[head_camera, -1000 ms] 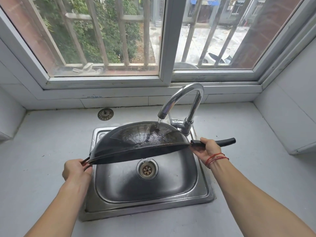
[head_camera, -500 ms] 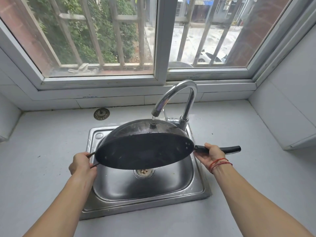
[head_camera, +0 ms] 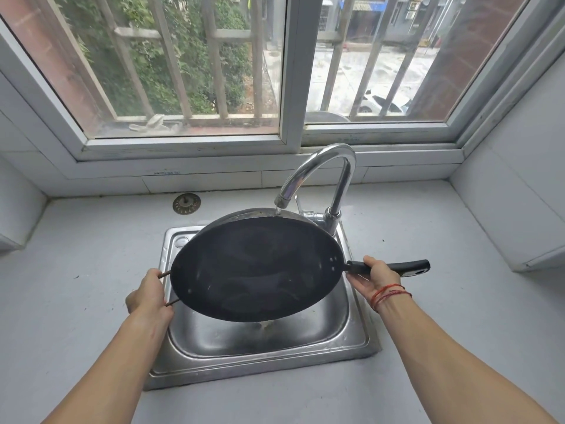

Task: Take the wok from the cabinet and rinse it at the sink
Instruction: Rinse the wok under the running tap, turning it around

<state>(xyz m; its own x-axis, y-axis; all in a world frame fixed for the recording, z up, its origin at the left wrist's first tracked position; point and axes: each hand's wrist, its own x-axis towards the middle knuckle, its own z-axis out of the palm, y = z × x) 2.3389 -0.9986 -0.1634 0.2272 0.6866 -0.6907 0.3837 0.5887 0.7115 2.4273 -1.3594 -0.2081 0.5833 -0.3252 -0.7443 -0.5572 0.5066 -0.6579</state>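
Observation:
I hold a black wok (head_camera: pixel 256 267) over the steel sink (head_camera: pixel 260 341), tipped up on edge so its dark inside faces me. My left hand (head_camera: pixel 149 296) grips the small wire loop handle on its left side. My right hand (head_camera: pixel 374 278) is closed around the long black handle (head_camera: pixel 406 267) on the right. The chrome faucet (head_camera: pixel 318 179) arches over the wok's far rim, and a thin stream of water falls from its spout onto the wok's back. The wok hides most of the sink's drain.
A round metal strainer plug (head_camera: pixel 186 203) lies on the grey counter behind the sink's left corner. White tiled walls close in the counter at left and right. A barred window runs along the back above the sill.
The wok has been tipped from facing away from me to near upright with its inside toward me, so the water now hits its back. Both hands kept their grip.

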